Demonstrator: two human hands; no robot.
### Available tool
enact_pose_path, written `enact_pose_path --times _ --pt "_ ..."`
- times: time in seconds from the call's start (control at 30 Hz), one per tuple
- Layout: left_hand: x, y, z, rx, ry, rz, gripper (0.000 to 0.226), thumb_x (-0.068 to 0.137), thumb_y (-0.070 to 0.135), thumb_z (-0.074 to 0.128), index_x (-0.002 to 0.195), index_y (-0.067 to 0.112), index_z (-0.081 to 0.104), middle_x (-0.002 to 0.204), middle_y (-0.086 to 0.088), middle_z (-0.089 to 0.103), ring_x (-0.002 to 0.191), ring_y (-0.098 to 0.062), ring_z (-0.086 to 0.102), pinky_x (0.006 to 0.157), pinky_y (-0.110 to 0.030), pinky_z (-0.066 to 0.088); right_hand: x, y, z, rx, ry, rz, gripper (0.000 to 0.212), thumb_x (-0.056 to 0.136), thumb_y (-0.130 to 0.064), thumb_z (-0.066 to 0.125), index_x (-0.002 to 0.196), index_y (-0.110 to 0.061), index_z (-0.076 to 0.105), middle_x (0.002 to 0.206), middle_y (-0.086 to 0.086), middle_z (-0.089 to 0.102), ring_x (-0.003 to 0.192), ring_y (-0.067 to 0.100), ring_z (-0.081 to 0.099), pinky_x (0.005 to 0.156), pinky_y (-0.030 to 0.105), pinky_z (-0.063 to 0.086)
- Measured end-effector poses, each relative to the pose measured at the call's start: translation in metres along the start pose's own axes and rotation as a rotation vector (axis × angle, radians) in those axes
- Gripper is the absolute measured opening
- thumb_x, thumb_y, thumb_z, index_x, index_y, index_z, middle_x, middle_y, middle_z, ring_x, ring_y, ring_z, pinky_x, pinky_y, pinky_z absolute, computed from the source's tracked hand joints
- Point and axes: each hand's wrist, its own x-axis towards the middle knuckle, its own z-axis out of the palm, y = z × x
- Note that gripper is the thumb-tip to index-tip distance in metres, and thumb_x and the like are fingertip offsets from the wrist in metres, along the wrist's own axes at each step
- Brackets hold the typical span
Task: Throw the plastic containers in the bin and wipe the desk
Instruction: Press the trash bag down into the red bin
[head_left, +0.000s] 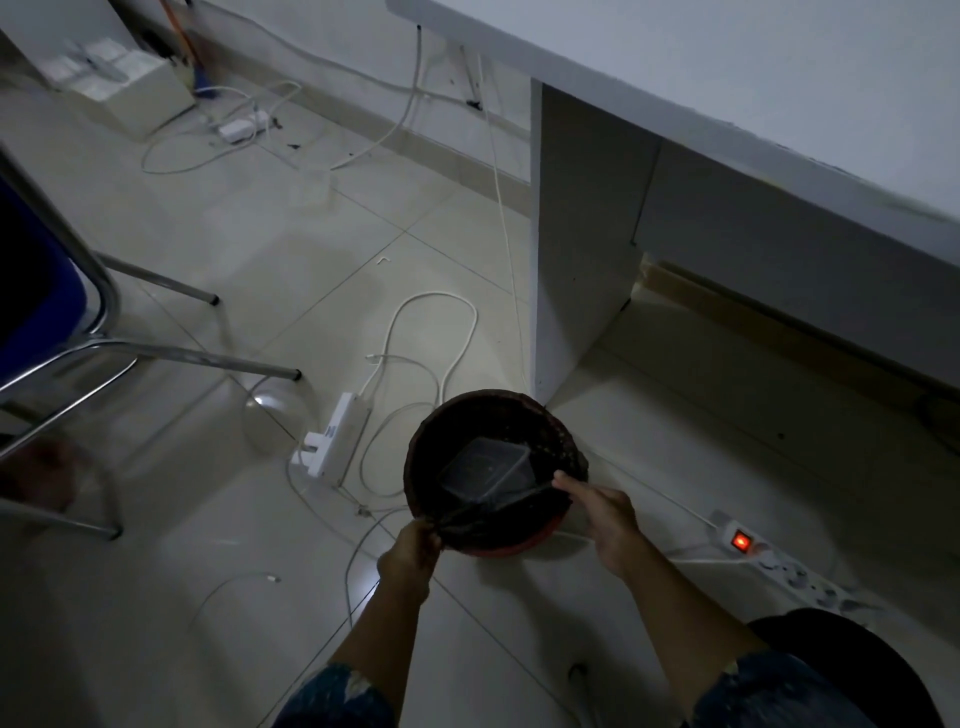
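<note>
While the bin (493, 397) stands on the tiled floor (291, 249), round, dark inside and red at its base, a clear plastic container (485, 467) lies tilted within it, against the near part of the inner wall. A thin dark bar (493, 506) crosses the bin's near side, passing over the container's near edge.

At the bin's near-left rim the person's left hand (410, 556) has its fingers curled tight and grips the rim where the bar ends. At the near-right rim the right hand (610, 525) stretches its forefinger straight to the bar's other end; its remaining fingers are tucked under the palm, so whether they hold anything cannot be told. Both forearms reach towards the bin from patterned blue sleeves.

Just beyond the bin, to its far right, rises the white side panel of the desk (727, 104), whose top runs away above it. Just left of the bin lies a white power strip (335, 441), with white cables (431, 332) looping on the floor beyond the bin's far rim. Right of the bin lies a second power strip (769, 558), its red switch lit. Well to the bin's left stands a chair (47, 291) with a blue seat and metal legs.
</note>
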Motion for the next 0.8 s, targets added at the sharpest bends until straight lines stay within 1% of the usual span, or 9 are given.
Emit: enact_pose_path --times 0.1,0.23,0.37,0.47,0.53,0.6,0.63,0.7,0.8 --pt "-0.01 0.01 0.005 -0.071 -0.017 0.134 0.005 0.085 0.003 0.059 0.08 0.004 0.058 0.074 -0.007 0.058 0.066 -0.016 0.057 0.066 -0.023 0.048 0.001 -0.003 0.005 0.084 -0.011 -0.015 0.006 0.079 -0.013 0.074 0.079 -0.009 0.069 0.106 0.013 0.067 0.097 0.022 0.061 0.087 0.028 0.045" --pt "-0.018 0.022 0.015 -0.127 0.006 0.253 0.009 0.082 0.007 0.058 0.075 0.012 0.06 0.079 -0.003 0.064 0.077 -0.012 0.059 0.068 -0.023 0.047 -0.004 -0.013 0.008 0.266 -0.071 -0.026 0.028 0.087 -0.002 0.063 0.113 0.006 0.063 0.109 0.011 0.063 0.094 0.018 0.062 0.07 0.013 0.051" --pt "-0.018 0.028 0.021 -0.288 -0.006 0.207 0.014 0.081 0.005 0.053 0.068 0.011 0.054 0.061 0.002 0.057 0.059 -0.009 0.053 0.055 -0.022 0.044 -0.002 -0.017 0.007 0.296 -0.152 0.001 0.039 0.091 -0.008 0.058 0.129 0.001 0.053 0.127 0.014 0.058 0.127 0.025 0.05 0.109 0.032 0.038" --pt "-0.014 0.03 0.026 -0.398 -0.043 0.184 0.014 0.081 0.006 0.05 0.068 0.01 0.051 0.054 0.002 0.055 0.064 -0.015 0.051 0.057 -0.024 0.042 -0.002 -0.017 0.008 0.277 -0.167 0.026 0.035 0.092 -0.014 0.059 0.126 -0.009 0.054 0.136 0.012 0.052 0.124 0.026 0.048 0.109 0.039 0.038" --pt "-0.006 0.033 0.028 -0.438 -0.072 0.142 0.007 0.079 0.014 0.06 0.082 0.007 0.06 0.074 -0.003 0.064 0.081 -0.019 0.056 0.066 -0.027 0.047 -0.002 -0.015 0.008 0.231 -0.173 0.057 0.03 0.091 -0.021 0.06 0.12 -0.02 0.053 0.14 0.008 0.048 0.128 0.029 0.044 0.109 0.041 0.038" --pt "0.007 0.033 0.029 -0.471 -0.115 0.013 0.046 0.068 0.023 0.077 0.11 0.012 0.062 0.114 -0.009 0.064 0.106 -0.026 0.059 0.088 -0.032 0.051 -0.004 -0.016 0.009 0.144 -0.182 0.102 0.034 0.091 -0.029 0.059 0.124 -0.026 0.052 0.143 0.003 0.044 0.132 0.03 0.039 0.11 0.043 0.036" --pt "0.02 0.033 0.031 -0.542 -0.167 -0.122 0.055 0.067 0.019 0.079 0.117 0.021 0.057 0.129 -0.011 0.058 0.116 -0.03 0.055 0.097 -0.033 0.047 -0.006 -0.016 0.009 0.098 -0.188 0.128 0.039 0.09 -0.033 0.059 0.128 -0.027 0.051 0.144 0.001 0.044 0.131 0.028 0.041 0.11 0.042 0.037" --pt "0.035 0.033 0.027 -0.454 -0.114 -0.15 0.056 0.073 0.01 0.07 0.122 0.027 0.049 0.14 -0.013 0.048 0.124 -0.034 0.049 0.1 -0.031 0.043 -0.009 -0.016 0.008 0.045 -0.224 0.183 0.043 0.092 -0.039 0.054 0.133 -0.025 0.05 0.137 0.0 0.051 0.116 0.023 0.048 0.098 0.035 0.044" --pt "-0.003 0.044 0.028 -0.229 -0.16 -0.115 0.044 0.082 0.016 0.052 0.126 0.009 0.054 0.133 -0.014 0.05 0.112 -0.033 0.05 0.101 -0.036 0.043 -0.013 -0.017 0.006 0.046 -0.258 0.264 0.038 0.095 -0.042 0.047 0.128 -0.022 0.052 0.122 -0.001 0.054 0.106 0.022 0.049 0.066 0.028 0.044"
